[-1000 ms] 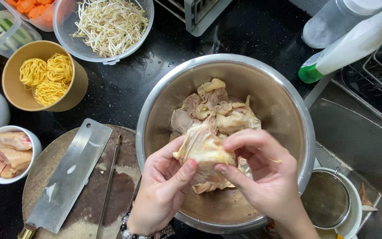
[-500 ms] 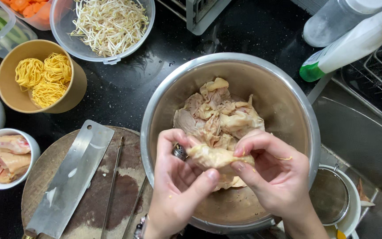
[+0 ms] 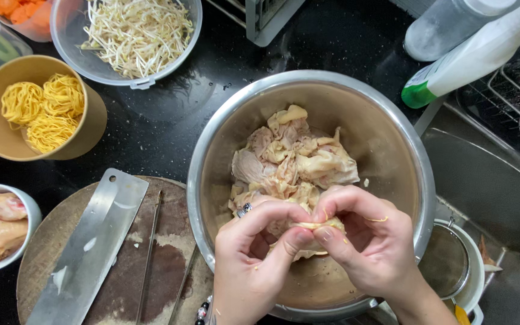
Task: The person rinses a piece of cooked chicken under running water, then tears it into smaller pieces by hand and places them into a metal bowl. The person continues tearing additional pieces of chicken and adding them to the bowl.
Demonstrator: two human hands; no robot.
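Left hand (image 3: 254,256): curled, thumb and forefinger pinched on a pale strip of chicken skin (image 3: 314,226); a ring on one finger and a beaded bracelet at the wrist.

Right hand (image 3: 368,241): likewise closed, fingertips gripping the same strip from the other side. The two grips meet over the near part of the bowl, apparently so that anything dropped falls back inside. How much of the piece lies under the fingers cannot be told.

Chicken pieces (image 3: 293,159): a heap of limp, folded meat and skin, cream to pinkish, moist and wrinkled, lying in the bottom of the bowl just beyond the hands.

Steel bowl (image 3: 392,129): round, deep, brushed metal with a bright rolled rim, set on a black speckled counter.

Round wooden board (image 3: 118,271): dark, wet-stained, just left of the bowl and within reach; it carries a broad cleaver (image 3: 88,253) lying flat, blade smeared, and a thin pair of metal tongs (image 3: 148,259) beside it.

White bowl (image 3: 28,210): at the left edge, holding larger skin-on chicken pieces.

Paper tub (image 3: 7,141): tan, holding coiled yellow noodles.

Clear container (image 3: 67,36): holding pale bean sprouts.

Sink strainer (image 3: 452,265): fine mesh in a white ring, to the right of the bowl.

Squeeze bottle (image 3: 470,57): white with a green cap, lying tilted at upper right.
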